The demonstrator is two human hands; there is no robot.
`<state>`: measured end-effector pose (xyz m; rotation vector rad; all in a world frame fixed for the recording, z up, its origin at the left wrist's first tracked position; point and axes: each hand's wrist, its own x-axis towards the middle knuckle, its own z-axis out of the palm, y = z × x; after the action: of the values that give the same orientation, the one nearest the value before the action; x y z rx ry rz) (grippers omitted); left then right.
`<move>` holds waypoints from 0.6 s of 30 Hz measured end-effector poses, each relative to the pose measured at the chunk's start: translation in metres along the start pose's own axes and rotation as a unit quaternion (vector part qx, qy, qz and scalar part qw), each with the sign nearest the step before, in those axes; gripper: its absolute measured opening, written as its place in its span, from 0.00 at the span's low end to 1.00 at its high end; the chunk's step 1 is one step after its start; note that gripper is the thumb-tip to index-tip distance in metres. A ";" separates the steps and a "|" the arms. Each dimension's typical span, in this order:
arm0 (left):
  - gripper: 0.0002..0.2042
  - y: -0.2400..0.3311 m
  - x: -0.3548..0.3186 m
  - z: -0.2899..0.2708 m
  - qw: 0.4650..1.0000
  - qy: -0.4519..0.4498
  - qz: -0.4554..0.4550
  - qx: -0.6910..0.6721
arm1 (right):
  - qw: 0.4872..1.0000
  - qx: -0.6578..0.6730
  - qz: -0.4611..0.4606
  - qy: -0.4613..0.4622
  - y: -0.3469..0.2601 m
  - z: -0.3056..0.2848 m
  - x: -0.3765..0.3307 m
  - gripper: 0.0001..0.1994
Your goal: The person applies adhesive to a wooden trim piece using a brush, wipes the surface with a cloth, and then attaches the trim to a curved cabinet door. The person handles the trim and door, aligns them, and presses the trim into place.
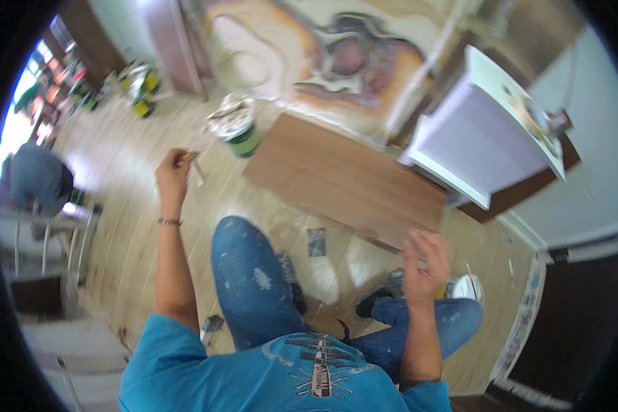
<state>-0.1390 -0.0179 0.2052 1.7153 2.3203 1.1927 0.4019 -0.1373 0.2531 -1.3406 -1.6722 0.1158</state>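
Note:
My left hand [174, 177] is raised to the left of my knee, its fingers pinched on a thin, pale, crumpled strip [198, 170]. The strip dangles from the fingertips; blur hides what it is made of. My right hand [426, 266] hovers by the near right end of a brown wood-grain board [350, 184]. Its fingers are loosely bent with the thumb apart, and nothing shows in them. Whether it touches the board I cannot tell. Beyond my left hand stands a bucket [244, 143] with a green band, topped with crumpled whitish material.
A white furniture piece [487, 137] stands at the right, with a tape roll [532, 115] on top. A marbled panel [350, 55] is at the back. A small dark square [316, 242] lies on the floor. At the left are a grey rounded object [40, 178] and a metal rack [48, 237].

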 end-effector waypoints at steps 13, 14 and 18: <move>0.13 -0.121 0.073 0.047 0.980 -0.025 -0.131 0.144 | 0.999 -0.005 0.044 0.024 0.007 0.005 -0.002 0.09; 0.13 -0.126 0.074 0.051 0.979 -0.038 -0.125 0.160 | 0.999 -0.005 0.041 0.020 0.008 0.006 -0.001 0.10; 0.11 -0.142 0.070 0.065 0.969 -0.125 -0.111 0.181 | 0.999 -0.024 0.038 0.011 0.012 0.007 0.001 0.10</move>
<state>-0.2535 0.0610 0.1049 1.5260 2.5926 0.5062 0.4049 -0.1283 0.2430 -1.4373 -1.6160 0.1060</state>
